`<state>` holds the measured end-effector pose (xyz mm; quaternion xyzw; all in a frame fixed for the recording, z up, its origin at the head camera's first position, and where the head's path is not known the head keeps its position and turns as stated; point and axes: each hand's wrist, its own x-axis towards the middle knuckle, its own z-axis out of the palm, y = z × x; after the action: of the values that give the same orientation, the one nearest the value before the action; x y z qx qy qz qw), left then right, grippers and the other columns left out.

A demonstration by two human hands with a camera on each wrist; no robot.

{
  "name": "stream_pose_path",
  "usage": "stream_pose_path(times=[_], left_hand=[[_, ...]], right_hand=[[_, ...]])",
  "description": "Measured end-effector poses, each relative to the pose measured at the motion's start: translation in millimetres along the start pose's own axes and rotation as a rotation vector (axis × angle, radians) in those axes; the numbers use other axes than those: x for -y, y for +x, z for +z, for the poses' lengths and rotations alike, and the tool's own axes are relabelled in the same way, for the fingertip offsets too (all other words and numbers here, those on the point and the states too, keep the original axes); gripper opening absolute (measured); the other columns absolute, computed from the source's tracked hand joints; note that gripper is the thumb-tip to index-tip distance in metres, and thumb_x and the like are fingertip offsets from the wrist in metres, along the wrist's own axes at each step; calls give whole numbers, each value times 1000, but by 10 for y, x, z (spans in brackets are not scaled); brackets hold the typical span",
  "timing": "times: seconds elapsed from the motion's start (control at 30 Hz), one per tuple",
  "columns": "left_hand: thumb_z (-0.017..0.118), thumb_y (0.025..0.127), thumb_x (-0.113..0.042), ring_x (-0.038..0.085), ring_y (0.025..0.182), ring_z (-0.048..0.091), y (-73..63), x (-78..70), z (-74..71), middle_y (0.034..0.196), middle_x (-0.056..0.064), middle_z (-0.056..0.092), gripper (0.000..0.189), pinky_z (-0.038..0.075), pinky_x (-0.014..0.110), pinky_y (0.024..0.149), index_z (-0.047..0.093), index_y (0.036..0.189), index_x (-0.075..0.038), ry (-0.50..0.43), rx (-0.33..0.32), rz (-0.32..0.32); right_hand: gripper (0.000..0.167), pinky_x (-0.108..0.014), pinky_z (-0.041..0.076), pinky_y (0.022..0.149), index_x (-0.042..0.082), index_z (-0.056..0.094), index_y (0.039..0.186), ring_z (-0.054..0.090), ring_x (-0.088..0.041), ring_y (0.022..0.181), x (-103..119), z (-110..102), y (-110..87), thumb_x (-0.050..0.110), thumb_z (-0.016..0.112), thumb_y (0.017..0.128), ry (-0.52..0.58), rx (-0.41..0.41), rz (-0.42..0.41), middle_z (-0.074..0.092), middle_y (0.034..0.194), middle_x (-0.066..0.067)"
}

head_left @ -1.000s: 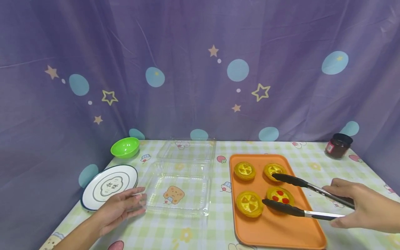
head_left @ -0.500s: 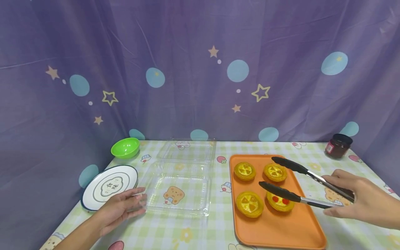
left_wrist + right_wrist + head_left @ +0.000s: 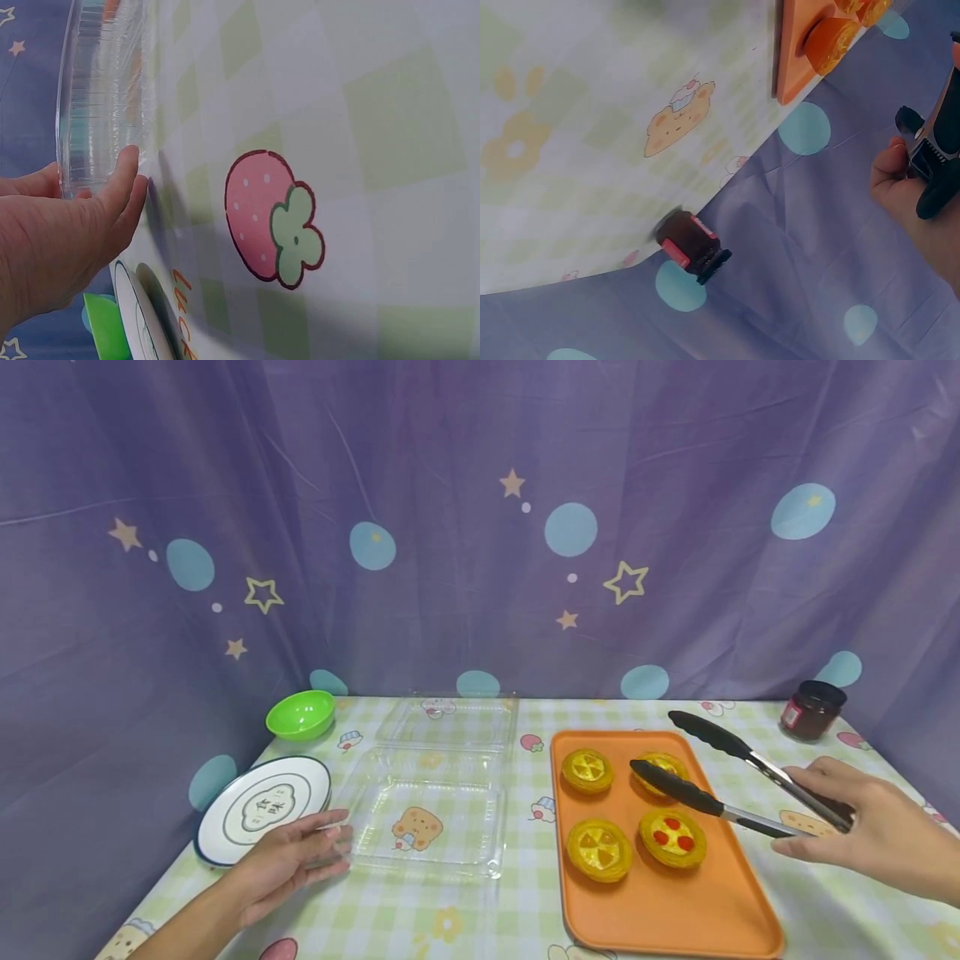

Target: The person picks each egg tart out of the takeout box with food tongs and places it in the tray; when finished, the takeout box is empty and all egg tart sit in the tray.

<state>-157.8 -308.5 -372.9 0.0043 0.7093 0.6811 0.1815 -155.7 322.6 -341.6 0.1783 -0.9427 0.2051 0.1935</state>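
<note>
My right hand [image 3: 858, 827] grips a pair of tongs [image 3: 765, 768] with black tips spread apart. The tips hover over the right part of an orange tray [image 3: 667, 910]; nothing is between them. On the tray lie several egg tarts: two yellow ones at the back, another yellow tart [image 3: 599, 850] at front left, and one with red pieces [image 3: 672, 839] at front right. The lower tong arm partly covers the back right tart [image 3: 667, 767]. At the left, my left hand [image 3: 288, 860], fingers extended, is at the near left corner of a clear plastic clamshell box [image 3: 491, 827], its lid laid back.
White plates with a dark rim [image 3: 225, 814] lie stacked left of the box, close to my left hand. Behind them sits a green bowl [image 3: 300, 716]. A dark jar with a black lid [image 3: 812, 712] stands at the back right. Purple curtain [image 3: 450, 610] encloses the table's back and sides.
The tongs have lifted from around the tart with red pieces and shifted toward the back, leaving that tart uncovered on the tray. My left hand has stayed in place.
</note>
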Motion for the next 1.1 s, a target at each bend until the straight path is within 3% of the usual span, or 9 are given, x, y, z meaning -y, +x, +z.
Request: stream_pose_path(times=[0.2, 0.23, 0.27, 0.37, 0.47, 0.63, 0.73, 0.87, 1.1], left_hand=[[52, 101, -17, 27, 120, 51, -5, -1, -1, 145, 31, 33, 67, 48, 44, 102, 14, 147, 14, -9, -1, -1], [52, 101, -17, 27, 120, 51, -6, -1, -1, 145, 31, 32, 67, 48, 44, 102, 14, 147, 14, -9, -2, -3], [52, 101, -17, 27, 120, 51, -7, -1, 0, 146, 32, 32, 67, 48, 44, 102, 14, 147, 14, -7, -3, -4], [51, 101, -18, 28, 121, 50, -7, -2, 5, 146, 33, 29, 68, 48, 44, 102, 13, 147, 14, 0, -2, -7], [51, 101, -18, 28, 122, 50, -7, -3, 10, 147, 34, 28, 68, 48, 44, 102, 13, 147, 14, 5, -4, -7], [51, 101, -18, 30, 123, 49, -5, -9, 11, 147, 35, 26, 68, 48, 44, 102, 13, 147, 14, 5, -11, -7], [51, 101, -18, 30, 123, 48, -3, -4, 7, 148, 36, 24, 68, 47, 44, 102, 13, 147, 14, 4, -8, -12], [52, 101, -18, 29, 123, 49, 2, 7, -2, 148, 36, 24, 68, 47, 45, 102, 13, 147, 14, -1, -4, -19], [51, 101, -18, 28, 122, 50, 4, 3, -1, 147, 34, 27, 68, 47, 44, 103, 13, 147, 14, -3, 1, -12]], right_hand=[[79, -18, 28, 50, -8, 60, 123, 37, -3, 60, -100, -16, -2, 32, 90, 62, 27, 32, 98, 42, 86, 9], [79, -19, 29, 50, -9, 59, 124, 38, -4, 61, -127, -18, -1, 33, 90, 63, 20, 38, 117, 45, 89, 7], [82, -22, 37, 54, -10, 56, 126, 46, -9, 67, -150, -23, -2, 35, 88, 66, 15, 65, 149, 50, 97, 2], [90, -48, 51, 71, -13, 46, 134, 54, -39, 95, -242, -38, 1, 39, 84, 71, 17, 132, 239, 50, 125, -27], [94, -75, 39, 74, -17, 38, 136, 34, -66, 108, -333, -39, -7, 41, 80, 76, 11, 173, 298, 30, 133, -49], [93, -71, 42, 69, -21, 38, 133, 42, -62, 101, -443, -26, -11, 43, 78, 78, -22, 154, 317, 39, 128, -44], [93, -53, 48, 62, -23, 40, 129, 49, -46, 85, -480, -6, -18, 46, 76, 78, -51, 155, 341, 49, 113, -35], [95, -31, 39, 56, -25, 41, 126, 46, -29, 75, -535, 56, -55, 51, 74, 79, -71, 175, 398, 53, 95, -21], [97, -44, 48, 60, -29, 40, 121, 52, -37, 77, -652, 204, -160, 54, 70, 81, -67, 210, 467, 51, 97, -36]])
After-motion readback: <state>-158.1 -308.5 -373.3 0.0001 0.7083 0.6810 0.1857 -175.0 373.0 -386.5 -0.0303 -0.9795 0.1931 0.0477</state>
